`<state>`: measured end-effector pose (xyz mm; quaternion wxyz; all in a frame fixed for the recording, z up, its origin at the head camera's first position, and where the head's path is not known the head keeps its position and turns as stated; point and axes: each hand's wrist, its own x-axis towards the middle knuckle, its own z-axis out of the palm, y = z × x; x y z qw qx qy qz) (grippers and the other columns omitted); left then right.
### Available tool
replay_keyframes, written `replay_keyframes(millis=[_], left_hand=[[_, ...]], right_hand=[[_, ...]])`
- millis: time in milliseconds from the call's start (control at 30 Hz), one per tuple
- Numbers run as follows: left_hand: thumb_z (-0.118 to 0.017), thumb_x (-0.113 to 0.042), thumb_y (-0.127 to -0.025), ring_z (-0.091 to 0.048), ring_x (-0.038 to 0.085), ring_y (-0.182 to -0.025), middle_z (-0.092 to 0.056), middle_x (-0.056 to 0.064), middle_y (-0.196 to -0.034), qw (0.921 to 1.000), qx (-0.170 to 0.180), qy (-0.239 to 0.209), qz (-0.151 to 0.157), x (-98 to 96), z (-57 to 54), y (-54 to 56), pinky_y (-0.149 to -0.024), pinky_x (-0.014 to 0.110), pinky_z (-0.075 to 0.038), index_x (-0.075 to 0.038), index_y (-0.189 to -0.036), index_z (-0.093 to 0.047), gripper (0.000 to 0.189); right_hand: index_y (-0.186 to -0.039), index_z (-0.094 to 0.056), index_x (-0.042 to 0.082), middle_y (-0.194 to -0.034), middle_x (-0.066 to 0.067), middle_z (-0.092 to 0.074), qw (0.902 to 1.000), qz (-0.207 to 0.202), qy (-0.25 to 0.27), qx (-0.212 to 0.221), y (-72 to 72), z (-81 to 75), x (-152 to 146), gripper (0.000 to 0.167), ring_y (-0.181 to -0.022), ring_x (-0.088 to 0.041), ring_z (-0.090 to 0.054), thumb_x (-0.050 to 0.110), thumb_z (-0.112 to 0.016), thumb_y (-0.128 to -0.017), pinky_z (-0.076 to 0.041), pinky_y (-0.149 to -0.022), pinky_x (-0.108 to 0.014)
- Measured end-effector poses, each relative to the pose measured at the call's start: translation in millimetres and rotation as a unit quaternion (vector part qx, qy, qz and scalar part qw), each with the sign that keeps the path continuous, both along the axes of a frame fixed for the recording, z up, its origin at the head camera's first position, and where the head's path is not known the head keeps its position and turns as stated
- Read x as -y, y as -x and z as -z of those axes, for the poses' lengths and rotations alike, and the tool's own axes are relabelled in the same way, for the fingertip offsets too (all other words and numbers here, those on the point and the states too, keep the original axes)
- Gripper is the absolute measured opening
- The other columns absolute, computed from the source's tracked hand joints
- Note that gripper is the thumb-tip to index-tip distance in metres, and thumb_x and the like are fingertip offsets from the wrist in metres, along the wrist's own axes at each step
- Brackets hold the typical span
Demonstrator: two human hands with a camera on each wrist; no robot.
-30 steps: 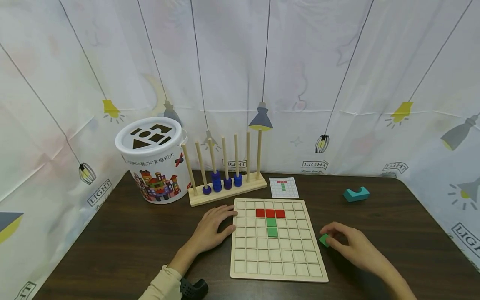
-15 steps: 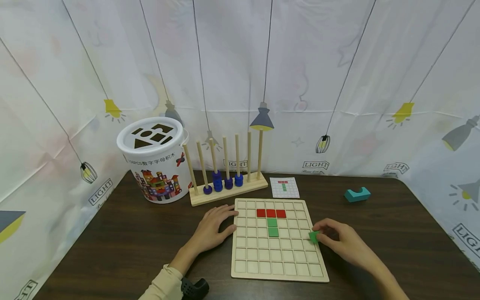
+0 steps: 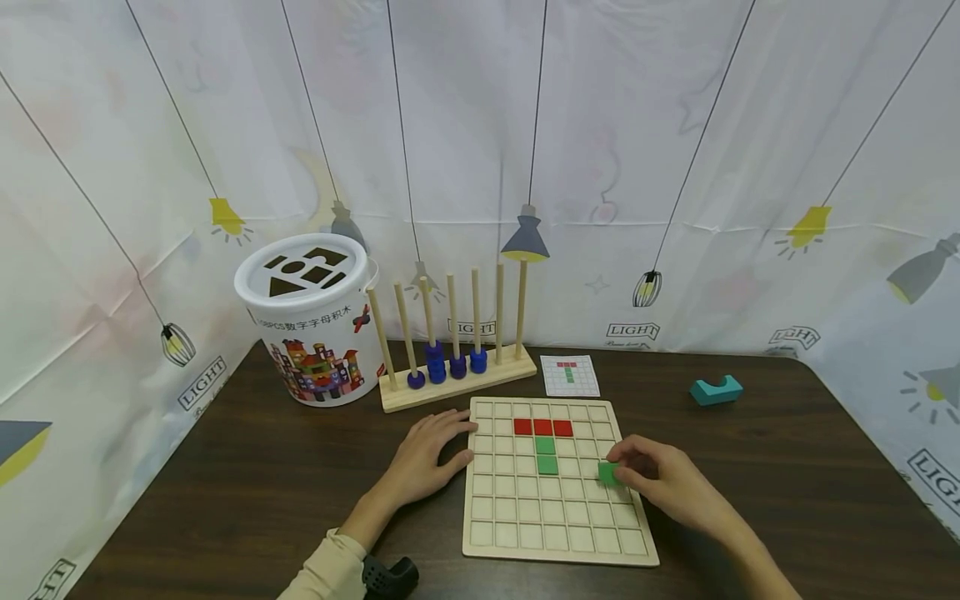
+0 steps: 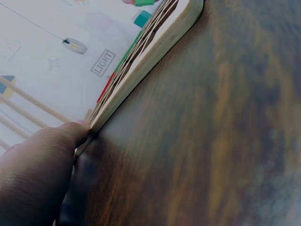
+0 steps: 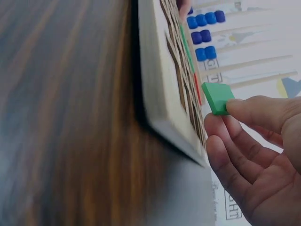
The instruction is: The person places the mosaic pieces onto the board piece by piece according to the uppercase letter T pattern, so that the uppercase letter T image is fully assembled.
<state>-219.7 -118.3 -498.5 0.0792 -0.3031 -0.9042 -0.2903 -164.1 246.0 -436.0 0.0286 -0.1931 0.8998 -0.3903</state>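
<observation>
A wooden grid board [image 3: 517, 533] lies on the table, with three red square tiles [image 3: 542, 427] in a row and two green tiles [image 3: 547, 464] in a column under the middle one. My right hand [image 3: 667, 483] pinches another green square tile [image 5: 217, 98] between thumb and fingers, over the board's right-hand columns. At the board's left edge rests my left hand [image 3: 423, 458], fingers relaxed and fingertips right at the rim; in the left wrist view its thumb [image 4: 70, 134] meets the board's side.
Behind the board lies a card [image 3: 570, 376] printed with a red and green T pattern. A wooden peg stand [image 3: 457, 386] with blue and purple beads and a white bucket [image 3: 311, 325] stand at the back left. A teal notched block [image 3: 716, 391] sits at the right.
My right hand has carried the green tile leftward from beside the board to over its right columns. The left hand stays at the left edge.
</observation>
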Motion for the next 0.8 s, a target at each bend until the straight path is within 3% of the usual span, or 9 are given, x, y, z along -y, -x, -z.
replay_keyframes(millis=[367, 800], left_hand=[[-0.053, -0.040, -0.095, -0.036, 0.026, -0.139, -0.045, 0.002, -0.146, 1.0000, 0.005, 0.006, -0.004, 0.4, 1.1, -0.9, -0.114, 0.053, -0.023, -0.021, -0.134, -0.053, 0.044], [-0.054, -0.039, -0.095, -0.036, 0.025, -0.139, -0.045, 0.002, -0.146, 1.0000, 0.003, 0.005, -0.002, -0.8, -0.4, -0.3, -0.114, 0.053, -0.023, -0.021, -0.134, -0.053, 0.043]], right_hand=[[-0.101, -0.063, 0.015, -0.098, -0.001, -0.066, 0.9994, 0.001, 0.016, 0.032, 8.8, 4.1, 18.3, 0.014, -0.083, -0.009, -0.064, 0.023, -0.065, -0.089, -0.052, -0.069, -0.021], [-0.099, -0.063, 0.013, -0.094, -0.002, -0.065, 0.9989, -0.018, 0.022, 0.038, 11.2, 4.2, 36.0, 0.011, -0.078, -0.011, -0.064, 0.019, -0.065, -0.090, -0.052, -0.066, -0.021]])
